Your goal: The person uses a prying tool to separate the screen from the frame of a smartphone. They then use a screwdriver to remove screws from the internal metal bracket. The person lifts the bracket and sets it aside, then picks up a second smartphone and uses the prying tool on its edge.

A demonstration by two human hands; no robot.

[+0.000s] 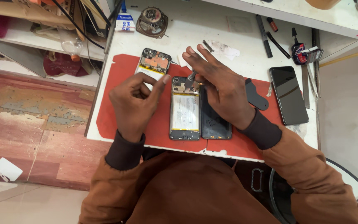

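Note:
An opened phone (pixel 185 111) with its white battery showing lies in the middle of a red mat (pixel 117 112). My right hand (pixel 218 85) grips a small screwdriver (pixel 191 79) whose tip rests on the upper part of the phone. A black back cover (pixel 215 124) lies to the right of the phone, partly under that hand. My left hand (pixel 135 103) is loosely curled on the mat to the left of the phone, thumb near its top left corner. I cannot see anything in its fingers.
A second opened phone (pixel 154 64) lies at the mat's top left. A whole black phone (pixel 289 94) rests at the right, a black pry tool (pixel 255 95) beside my right wrist. Pens, tweezers and a glue bottle (pixel 300 52) sit at the back right.

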